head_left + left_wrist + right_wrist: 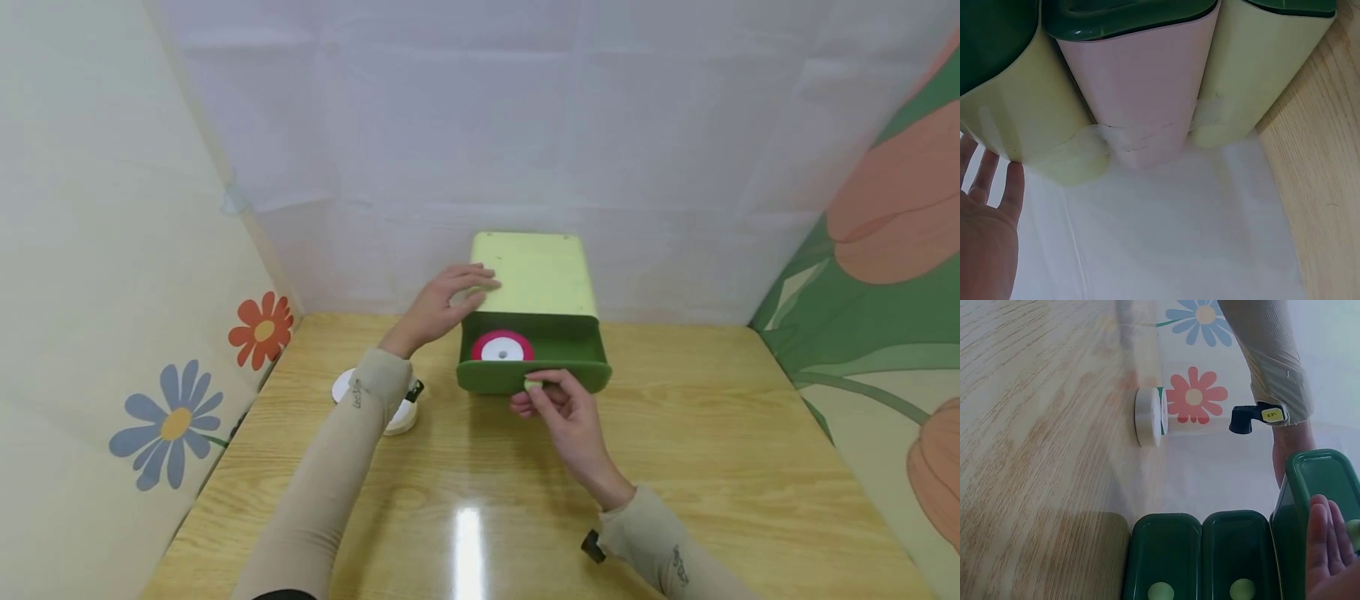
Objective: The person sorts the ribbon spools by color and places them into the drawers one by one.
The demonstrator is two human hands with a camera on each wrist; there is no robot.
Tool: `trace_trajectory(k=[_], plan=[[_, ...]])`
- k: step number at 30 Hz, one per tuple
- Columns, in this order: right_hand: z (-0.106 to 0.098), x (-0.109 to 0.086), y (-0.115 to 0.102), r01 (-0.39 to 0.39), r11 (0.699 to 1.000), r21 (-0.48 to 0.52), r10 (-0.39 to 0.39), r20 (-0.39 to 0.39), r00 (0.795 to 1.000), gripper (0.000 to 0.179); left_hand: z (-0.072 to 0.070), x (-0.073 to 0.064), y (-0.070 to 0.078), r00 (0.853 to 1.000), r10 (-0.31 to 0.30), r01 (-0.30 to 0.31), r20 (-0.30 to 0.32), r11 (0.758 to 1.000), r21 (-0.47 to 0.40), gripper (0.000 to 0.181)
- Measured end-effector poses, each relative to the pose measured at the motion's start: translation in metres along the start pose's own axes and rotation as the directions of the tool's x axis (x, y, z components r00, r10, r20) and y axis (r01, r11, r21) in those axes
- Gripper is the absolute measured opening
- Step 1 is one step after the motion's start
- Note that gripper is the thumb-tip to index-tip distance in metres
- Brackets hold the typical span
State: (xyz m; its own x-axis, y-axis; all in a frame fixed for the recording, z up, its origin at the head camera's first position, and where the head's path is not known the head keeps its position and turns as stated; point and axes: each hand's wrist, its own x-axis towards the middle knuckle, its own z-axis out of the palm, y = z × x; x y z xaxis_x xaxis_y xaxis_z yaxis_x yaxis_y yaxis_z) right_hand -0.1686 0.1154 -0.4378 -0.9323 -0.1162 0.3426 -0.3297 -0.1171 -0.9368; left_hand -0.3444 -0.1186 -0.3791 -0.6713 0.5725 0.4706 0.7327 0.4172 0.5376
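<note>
Green drawer [483, 379], part-way out of cabinet [538, 271] | looks light, stiff, slightly slick | best hold: knob [533, 384] | right hand [573, 425]: pinching knob | left hand [442, 305]: fingers loosely extended, touching cabinet

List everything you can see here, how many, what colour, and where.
Drawer units: 3, two yellow-green, one pink, stacked
Drawers: 3, dark green, top one open
Knobs: 3, pale green, drawer fronts
Disc: 1, pink-red and white, open drawer
Round items: apparently 2, white, left on table
Table: 1, wood-toned, underneath
Flowers: 2, red and blue, left wall
Mural: 1, green and salmon, right wall
Sheet: 1, white, behind units
Wrist devices: 2, black, at the wrists
Sleeves: 2, beige, both arms
Left hand: 1, bare, top unit's left edge
Right hand: 1, bare, pinching top knob
</note>
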Motion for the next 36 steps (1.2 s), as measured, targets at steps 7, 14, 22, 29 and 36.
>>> trace_trajectory(k=[7, 14, 22, 29, 36], plan=[[0.001, 0.001, 0.001, 0.008, 1.000, 0.000, -0.008, -0.007, 1.000, 0.022, 0.000, 0.000, -0.001, 1.000, -0.007, 0.007, -0.001, 1.000, -0.011, 0.034], [0.001, 0.005, 0.003, 0.008, 1.000, -0.014, -0.009, -0.023, 1.000, 0.022, 0.001, 0.000, -0.002, 1.000, -0.013, 0.013, -0.006, 1.000, -0.010, 0.035], [0.000, 0.013, 0.006, 0.013, 0.999, -0.036, -0.015, -0.039, 0.999, 0.021, 0.005, 0.000, -0.003, 1.000, -0.018, 0.018, -0.005, 1.000, -0.014, 0.035], [-0.001, 0.021, 0.011, 0.027, 0.999, -0.033, -0.029, -0.048, 0.998, 0.021, 0.005, 0.000, -0.004, 1.000, -0.022, 0.022, -0.006, 1.000, -0.016, 0.035], [-0.003, 0.029, 0.014, 0.040, 0.998, -0.039, -0.042, -0.062, 0.997, 0.021, 0.005, 0.001, -0.001, 0.999, -0.032, 0.032, -0.001, 0.999, -0.019, 0.036]])
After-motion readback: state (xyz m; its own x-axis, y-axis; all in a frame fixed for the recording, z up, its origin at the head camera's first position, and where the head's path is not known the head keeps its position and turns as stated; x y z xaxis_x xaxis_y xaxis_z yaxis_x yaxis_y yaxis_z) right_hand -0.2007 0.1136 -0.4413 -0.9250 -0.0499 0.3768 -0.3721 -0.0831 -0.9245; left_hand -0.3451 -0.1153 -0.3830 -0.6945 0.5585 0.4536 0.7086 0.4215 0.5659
